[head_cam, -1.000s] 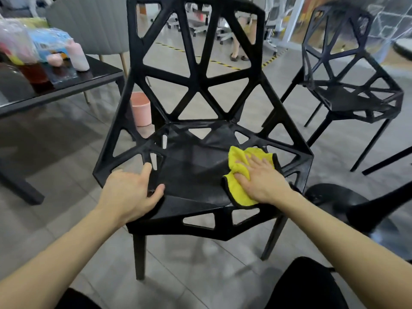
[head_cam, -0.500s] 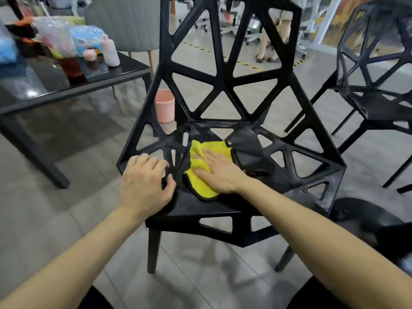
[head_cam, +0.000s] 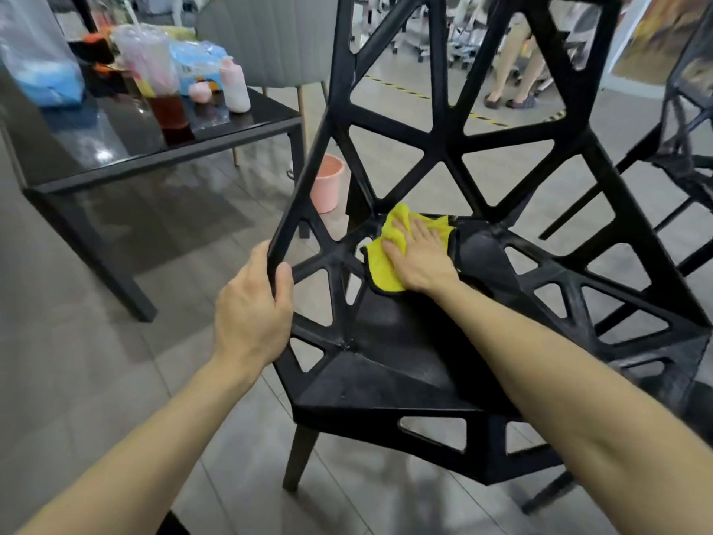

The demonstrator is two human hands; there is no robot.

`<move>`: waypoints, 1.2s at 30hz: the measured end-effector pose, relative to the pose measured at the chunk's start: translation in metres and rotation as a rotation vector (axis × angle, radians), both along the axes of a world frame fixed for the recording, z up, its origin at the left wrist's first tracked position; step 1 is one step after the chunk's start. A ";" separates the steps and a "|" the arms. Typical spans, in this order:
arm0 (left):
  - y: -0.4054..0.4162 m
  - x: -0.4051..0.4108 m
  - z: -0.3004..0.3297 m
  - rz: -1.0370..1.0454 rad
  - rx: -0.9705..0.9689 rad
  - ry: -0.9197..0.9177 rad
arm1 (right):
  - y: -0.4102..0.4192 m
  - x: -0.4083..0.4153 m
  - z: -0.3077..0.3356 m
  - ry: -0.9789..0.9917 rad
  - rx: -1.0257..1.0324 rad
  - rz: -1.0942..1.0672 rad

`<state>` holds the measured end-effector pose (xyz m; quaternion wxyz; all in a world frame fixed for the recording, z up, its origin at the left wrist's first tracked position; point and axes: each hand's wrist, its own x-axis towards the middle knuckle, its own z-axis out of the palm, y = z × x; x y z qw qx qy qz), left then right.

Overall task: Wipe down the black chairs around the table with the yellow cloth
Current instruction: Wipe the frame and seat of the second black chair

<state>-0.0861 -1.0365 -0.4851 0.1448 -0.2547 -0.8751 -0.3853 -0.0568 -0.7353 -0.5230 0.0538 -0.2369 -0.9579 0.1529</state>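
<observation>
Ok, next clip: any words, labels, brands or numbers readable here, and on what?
None can be read.
Blue packet on the black table: print too blurred.
White bottle: no label legible.
Black chair, yellow cloth: no text shows.

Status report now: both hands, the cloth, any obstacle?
Left hand grips chair frame. Right hand flat, pressing yellow cloth at seat back. No obstacle on seat.

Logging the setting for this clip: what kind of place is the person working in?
Probably an office or showroom break area, not a home: a black table holding drinks and snack packs, wheeled office chairs behind yellow-black floor tape, and a black chair being wiped.
</observation>
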 end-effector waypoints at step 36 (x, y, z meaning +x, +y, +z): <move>-0.003 -0.003 -0.010 0.032 0.153 -0.132 | -0.089 0.025 0.045 0.197 -0.230 0.501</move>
